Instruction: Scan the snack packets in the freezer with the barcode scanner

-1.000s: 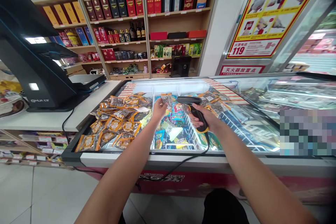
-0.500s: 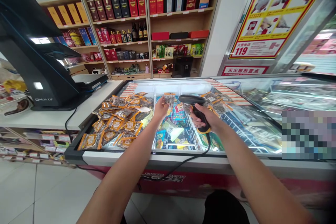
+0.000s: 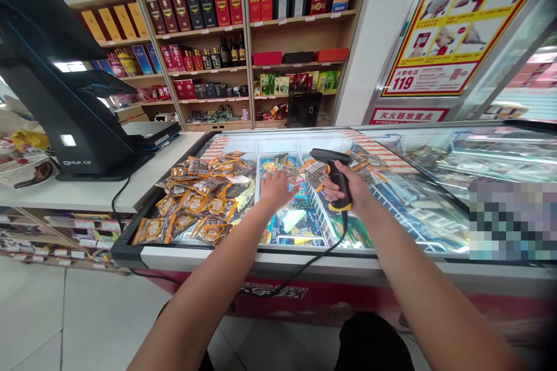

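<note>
The right hand (image 3: pixel 348 188) has its grip closed round the handle of a black barcode scanner (image 3: pixel 333 165). The handle stands nearly upright, its yellow butt is at the bottom, and its head is turned left. A cable (image 3: pixel 304 266) runs from the butt down over the front rim of the chest freezer (image 3: pixel 270 258).

The left hand (image 3: pixel 276 188) hangs palm down over the freezer's glass lid, just left of the scanner head and lower than it. Only the back of the hand shows, so I cannot tell whether the fingers pinch a packet or are merely spread above the lid. A small clear-and-orange packet (image 3: pixel 315 169) lies just beside the scanner head, between the 2 hands, and the right hand is the nearer. The big heap of orange snack packets (image 3: pixel 195 197) lies on the lid to the left of the left hand, near but apart from it.

Glare on the glass blurs the frozen goods below. Left of the freezer a white counter (image 3: pixel 87 194) carries a black checkout terminal (image 3: pixel 65 98), cut off at the top edge. Behind are shelves of boxed liquor (image 3: pixel 270 23).
</note>
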Motion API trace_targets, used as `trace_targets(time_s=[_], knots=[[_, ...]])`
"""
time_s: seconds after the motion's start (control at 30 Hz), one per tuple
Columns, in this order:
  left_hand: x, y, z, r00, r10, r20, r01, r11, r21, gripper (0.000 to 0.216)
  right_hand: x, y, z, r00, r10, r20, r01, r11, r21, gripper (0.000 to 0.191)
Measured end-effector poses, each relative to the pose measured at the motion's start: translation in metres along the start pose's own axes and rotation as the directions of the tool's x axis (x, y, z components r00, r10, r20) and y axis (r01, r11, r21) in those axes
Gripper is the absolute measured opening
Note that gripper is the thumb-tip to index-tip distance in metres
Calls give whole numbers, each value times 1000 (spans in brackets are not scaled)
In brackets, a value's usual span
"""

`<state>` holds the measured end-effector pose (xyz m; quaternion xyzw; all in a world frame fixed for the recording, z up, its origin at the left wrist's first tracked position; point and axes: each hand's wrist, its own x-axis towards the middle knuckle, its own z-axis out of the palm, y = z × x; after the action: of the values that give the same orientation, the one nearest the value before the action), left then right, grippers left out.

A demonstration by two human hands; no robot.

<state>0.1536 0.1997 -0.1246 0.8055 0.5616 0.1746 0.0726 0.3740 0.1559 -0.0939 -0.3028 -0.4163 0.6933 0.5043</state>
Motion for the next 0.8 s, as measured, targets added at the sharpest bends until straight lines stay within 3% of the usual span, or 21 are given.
trace_targets(time_s=[0.17, 0.3, 0.47, 0.57, 0.7, 0.8], knots=[[4, 35, 9, 967, 171, 188, -175, 984, 7, 87, 0, 0, 1, 1000, 3, -4, -3, 1000, 1, 40], [-1, 32, -8, 975, 113, 192, -138, 983, 119, 84, -2, -3, 2, 1000, 8, -16, -8, 1000, 1, 41], [-23, -19, -64, 999, -20, -38, 35, 886, 462, 43, -1, -3, 3, 1000, 10, -9, -10, 1000, -3, 41], [-33, -57, -91, 993, -118, -20, 111, 841, 530, 35, -1, -3, 5, 1000, 13, 6, -13, 1000, -11, 39], [-36, -97, -102, 994, -105, -38, 110, 884, 454, 27, -3, -4, 9, 999, 20, -32, -20, 1000, 3, 31], [-28, -112, -100, 988, -127, -83, 141, 972, 188, 25, -3, -4, 9, 999, 8, -41, -9, 1000, -23, 32]])
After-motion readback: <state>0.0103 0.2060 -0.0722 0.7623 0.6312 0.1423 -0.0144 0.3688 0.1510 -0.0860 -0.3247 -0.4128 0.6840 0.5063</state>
